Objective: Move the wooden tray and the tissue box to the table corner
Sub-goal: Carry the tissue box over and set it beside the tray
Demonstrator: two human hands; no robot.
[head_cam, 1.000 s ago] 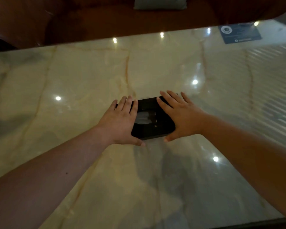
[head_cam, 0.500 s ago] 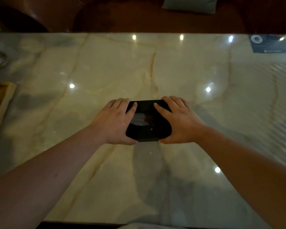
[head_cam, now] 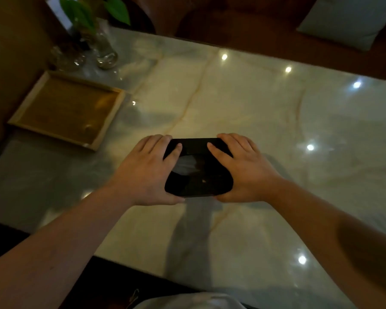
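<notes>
Glass vases (head_cam: 105,52) with green plant (head_cam: 85,12) at marble table (head_cam: 254,103) corner, pale cushion (head_cam: 348,21) beyond

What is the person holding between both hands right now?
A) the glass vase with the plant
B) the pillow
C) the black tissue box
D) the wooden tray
C: the left hand and right hand clasp the two sides of the black tissue box, while the wooden tray lies untouched off to the left.

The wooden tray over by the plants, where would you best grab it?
Take the wooden tray by its raised rim on two opposite sides, one hand each, coming from above. It lies flat on the table, shallow and wide, so the thin rim is the only real handhold.
</notes>
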